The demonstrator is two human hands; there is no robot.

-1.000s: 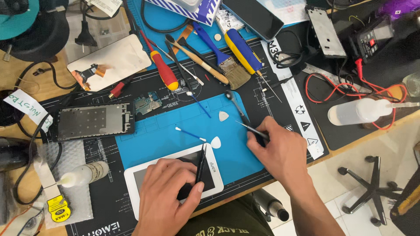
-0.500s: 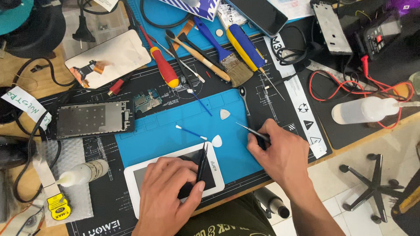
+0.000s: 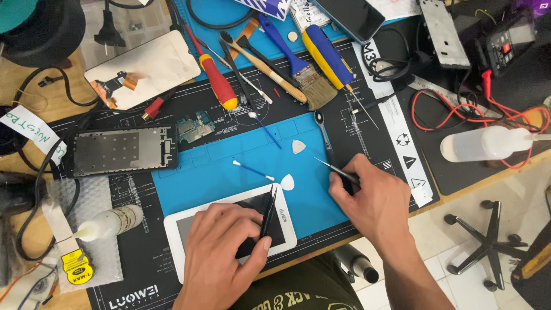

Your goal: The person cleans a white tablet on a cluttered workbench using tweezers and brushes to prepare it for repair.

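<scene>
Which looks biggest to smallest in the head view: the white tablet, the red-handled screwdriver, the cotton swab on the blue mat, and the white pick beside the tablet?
1. white tablet, partly hidden under the left hand
2. red-handled screwdriver
3. cotton swab
4. white pick

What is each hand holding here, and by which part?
Left hand pinches black tweezers near their lower end, tips pointing up over the white tablet. Right hand grips a thin black probe by its rear; its tip points up-left.
</scene>
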